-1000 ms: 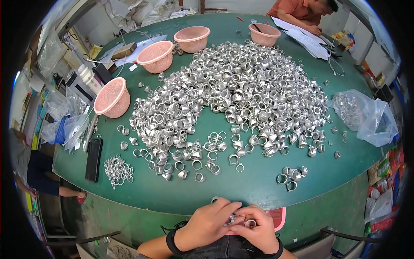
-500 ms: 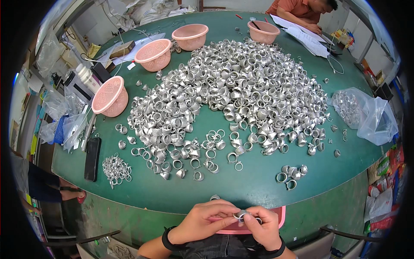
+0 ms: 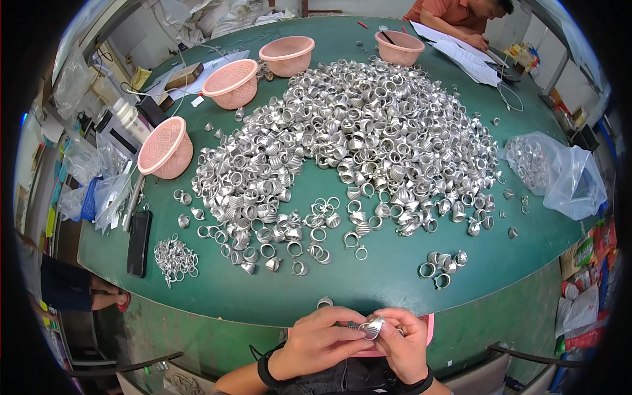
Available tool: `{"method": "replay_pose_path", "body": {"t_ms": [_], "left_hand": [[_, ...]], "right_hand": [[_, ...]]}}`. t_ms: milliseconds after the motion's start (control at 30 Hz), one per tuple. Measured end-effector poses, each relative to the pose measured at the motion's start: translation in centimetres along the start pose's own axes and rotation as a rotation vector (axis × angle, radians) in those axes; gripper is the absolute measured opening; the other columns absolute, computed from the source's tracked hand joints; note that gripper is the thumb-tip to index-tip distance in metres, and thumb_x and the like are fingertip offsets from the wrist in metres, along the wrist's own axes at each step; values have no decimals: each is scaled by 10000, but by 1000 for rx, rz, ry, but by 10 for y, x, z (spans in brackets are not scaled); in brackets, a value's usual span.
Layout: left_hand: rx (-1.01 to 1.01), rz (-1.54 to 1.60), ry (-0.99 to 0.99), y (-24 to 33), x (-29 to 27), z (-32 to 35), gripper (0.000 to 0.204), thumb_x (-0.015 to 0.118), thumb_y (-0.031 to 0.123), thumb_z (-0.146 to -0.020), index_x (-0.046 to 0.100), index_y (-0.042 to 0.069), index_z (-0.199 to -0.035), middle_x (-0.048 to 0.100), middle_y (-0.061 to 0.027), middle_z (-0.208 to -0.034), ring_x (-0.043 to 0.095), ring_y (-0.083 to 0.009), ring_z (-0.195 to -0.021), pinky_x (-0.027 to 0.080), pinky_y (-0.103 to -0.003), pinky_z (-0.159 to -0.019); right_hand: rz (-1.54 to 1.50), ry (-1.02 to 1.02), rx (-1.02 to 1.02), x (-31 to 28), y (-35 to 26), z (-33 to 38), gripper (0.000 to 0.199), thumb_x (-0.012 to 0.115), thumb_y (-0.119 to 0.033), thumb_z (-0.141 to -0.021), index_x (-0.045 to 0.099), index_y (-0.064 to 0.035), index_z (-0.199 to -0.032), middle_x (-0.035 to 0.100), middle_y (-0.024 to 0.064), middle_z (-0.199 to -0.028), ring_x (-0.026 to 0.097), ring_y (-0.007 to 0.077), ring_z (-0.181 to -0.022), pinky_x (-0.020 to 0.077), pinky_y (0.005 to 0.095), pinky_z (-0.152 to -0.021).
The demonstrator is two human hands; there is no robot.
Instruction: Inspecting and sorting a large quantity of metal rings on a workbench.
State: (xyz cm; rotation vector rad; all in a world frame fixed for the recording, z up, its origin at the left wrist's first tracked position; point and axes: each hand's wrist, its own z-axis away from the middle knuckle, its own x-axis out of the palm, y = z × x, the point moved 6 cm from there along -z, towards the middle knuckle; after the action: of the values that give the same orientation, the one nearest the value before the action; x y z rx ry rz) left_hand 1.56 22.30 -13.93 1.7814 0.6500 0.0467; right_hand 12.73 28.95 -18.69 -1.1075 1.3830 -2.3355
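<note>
At the table's near edge, my left hand (image 3: 322, 341) and my right hand (image 3: 407, 347) pinch a silvery metal ring (image 3: 373, 328) between them. Slanted grooves show on the ring's broad outer face. Another bit of ring-like metal shows by my right fingers, mostly hidden. Under my hands, a pink tray (image 3: 430, 328) is partly covered by them. A lone metal piece (image 3: 324, 302) lies at the table edge just beyond my left hand. Farther off, a large heap of similar grooved rings (image 3: 395, 141) spreads over the green table (image 3: 368, 283).
Pink baskets (image 3: 164, 148) stand around the heap's far and left sides. At left lie a black phone (image 3: 138, 243) and a pile of thin rings (image 3: 176, 259). A small ring cluster (image 3: 444, 264) sits nearer right, a clear bag (image 3: 573, 178) beyond. Across the table, a person (image 3: 454, 20) leans over papers.
Between my fingers the ring has turned, bringing its grooved outer face into view. Both hands stay close together, with the right fingers slightly higher. The view has shifted a little.
</note>
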Motion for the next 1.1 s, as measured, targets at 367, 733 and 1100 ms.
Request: {"method": "replay_pose_path", "body": {"t_ms": [367, 733, 1100], "left_hand": [[-5, -13, -9, -2, 9, 0, 226, 645, 38, -642, 572, 17, -855, 560, -86, -829, 552, -186, -694, 452, -260, -590], [-185, 87, 44, -11, 5, -1, 99, 607, -15, -670, 560, -15, -757, 548, -88, -689, 525, -158, -607, 422, -240, -548], [-99, 185, 106, -14, 3, 4, 81, 574, -21, -712, 527, -28, -777, 547, -110, -744, 520, -159, -660, 414, -239, -581]], "right_hand": [[221, 27, -34, -2, -3, 1, 159, 503, -34, -788, 529, 14, -937, 553, 29, -696, 427, 22, -505, 318, 149, -428], [27, -137, 169, 1, 11, 5, 261, 505, 1, -764, 506, 7, -1025, 525, 1, -682, 427, 25, -508, 334, 163, -430], [278, -66, -7, 6, -1, 4, 326, 605, -2, -701, 502, 3, -1010, 510, -17, -691, 406, 23, -517, 317, 150, -456]]}}
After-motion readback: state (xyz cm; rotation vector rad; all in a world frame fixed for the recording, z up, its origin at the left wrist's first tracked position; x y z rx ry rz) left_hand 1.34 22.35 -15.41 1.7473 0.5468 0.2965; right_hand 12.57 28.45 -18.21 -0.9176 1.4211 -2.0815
